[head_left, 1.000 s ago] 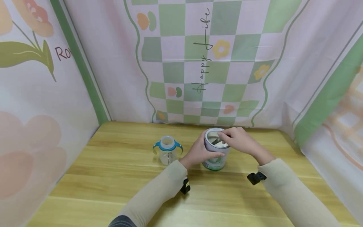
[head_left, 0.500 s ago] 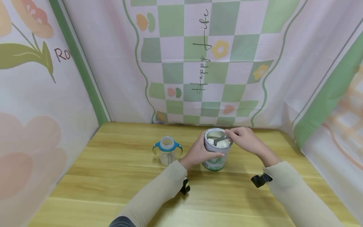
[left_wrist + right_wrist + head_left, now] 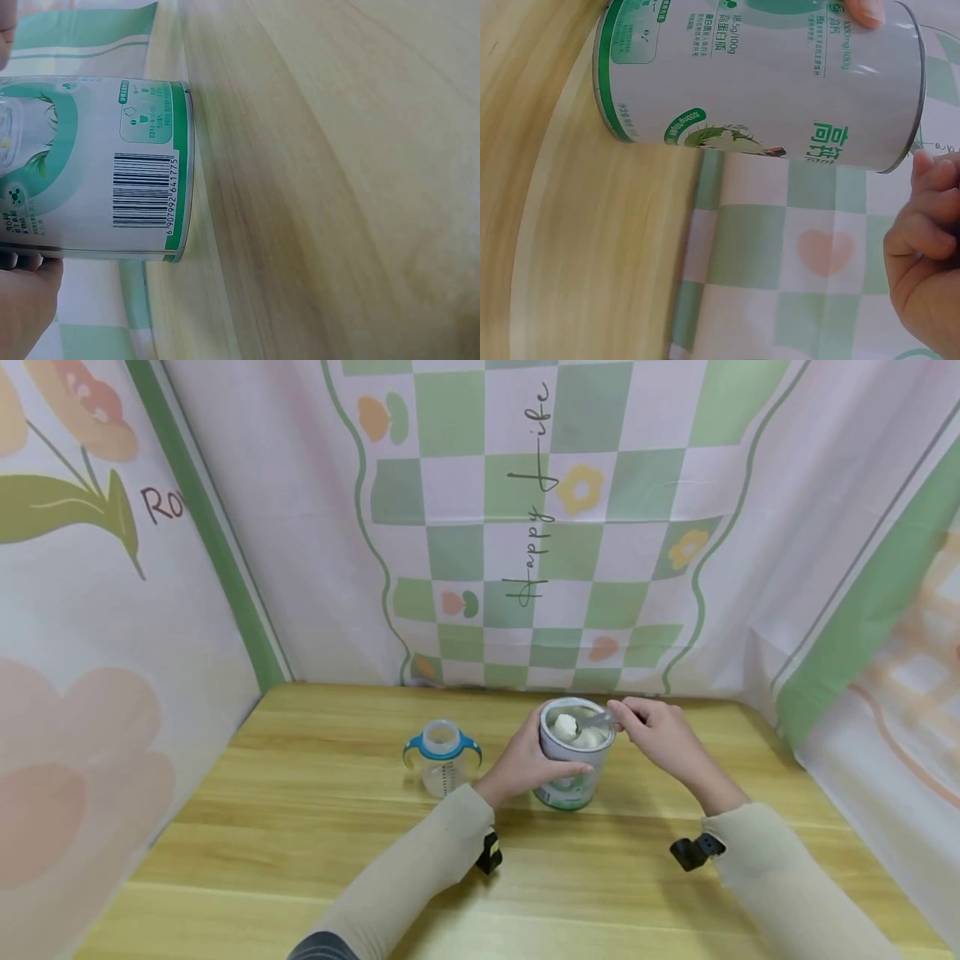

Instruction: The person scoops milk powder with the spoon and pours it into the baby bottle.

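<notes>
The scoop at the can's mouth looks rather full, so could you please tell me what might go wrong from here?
White powder is heaped on the scoop, so some could spill if the right hand tips or jolts it. The scoop's handle crosses the rim of the can, so it might knock there when lifted. The bottle stands apart, its mouth narrower than the can's; powder carried there could fall on the table.

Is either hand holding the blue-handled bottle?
No, the left hand grips the can and the right hand pinches the scoop, while the bottle stands on the table.
</notes>
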